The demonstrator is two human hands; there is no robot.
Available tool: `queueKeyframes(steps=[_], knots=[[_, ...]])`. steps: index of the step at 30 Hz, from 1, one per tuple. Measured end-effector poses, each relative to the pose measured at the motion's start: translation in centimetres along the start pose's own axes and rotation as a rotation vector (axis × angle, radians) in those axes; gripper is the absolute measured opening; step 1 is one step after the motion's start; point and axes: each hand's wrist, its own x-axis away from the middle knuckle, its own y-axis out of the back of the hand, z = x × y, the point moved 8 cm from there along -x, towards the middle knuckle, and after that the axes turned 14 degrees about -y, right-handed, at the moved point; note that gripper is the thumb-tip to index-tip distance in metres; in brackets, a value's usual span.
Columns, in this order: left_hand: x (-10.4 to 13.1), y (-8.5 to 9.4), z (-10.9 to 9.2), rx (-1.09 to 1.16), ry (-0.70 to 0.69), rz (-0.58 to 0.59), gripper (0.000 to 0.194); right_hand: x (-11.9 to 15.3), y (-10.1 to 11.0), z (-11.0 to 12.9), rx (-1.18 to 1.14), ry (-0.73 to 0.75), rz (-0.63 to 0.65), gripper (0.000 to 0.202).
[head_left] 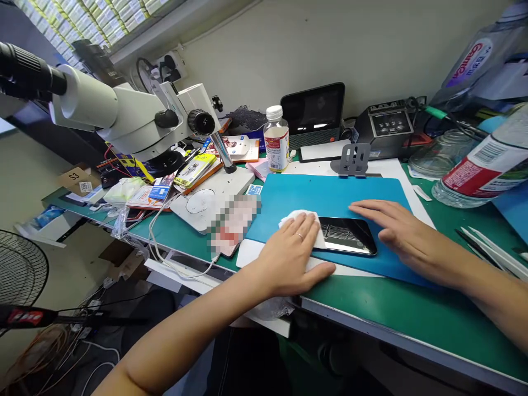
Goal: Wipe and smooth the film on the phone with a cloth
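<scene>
Head view. Left hand: one, laid flat, fingers extended and nearly together, thumb apart; pressed down on a white cloth, not closed round it. Right hand: one, fingers outstretched and thumb apart, holding nothing; just beside the phone's far right corner; whether it touches the mat cannot be told. Phone: one, black, glossy face up, lying on a blue mat between the hands, its left end under the cloth. Bench: green top, bearing the mat. To the left: second phone, image blurred, white cable attached; white microscope on its stand. Behind the mat: white-capped bottle, dark display. To the right: large clear bottle, red label
</scene>
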Motion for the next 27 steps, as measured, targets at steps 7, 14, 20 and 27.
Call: queueKeyframes(steps=[7, 14, 20, 27], knots=[[-4.3, -0.2, -3.7, -0.052, -0.149, -0.07, 0.085, 1.6, -0.6, 4.0, 0.19, 0.399, -0.06, 0.075], [0.4, 0.1, -3.4, -0.021, -0.112, -0.049, 0.081, 2.3, -0.5, 7.2, 0.213, 0.528, -0.04, 0.082], [-0.4, 0.1, -1.0, -0.005, 0.033, -0.058, 0.082, 1.9, -0.5, 6.3, 0.186, 0.464, -0.024, 0.079], [-2.0, 0.0, -4.9, 0.004, -0.123, -0.082, 0.09, 2.0, -0.1, 5.8, 0.121, 0.453, -0.048, 0.068]])
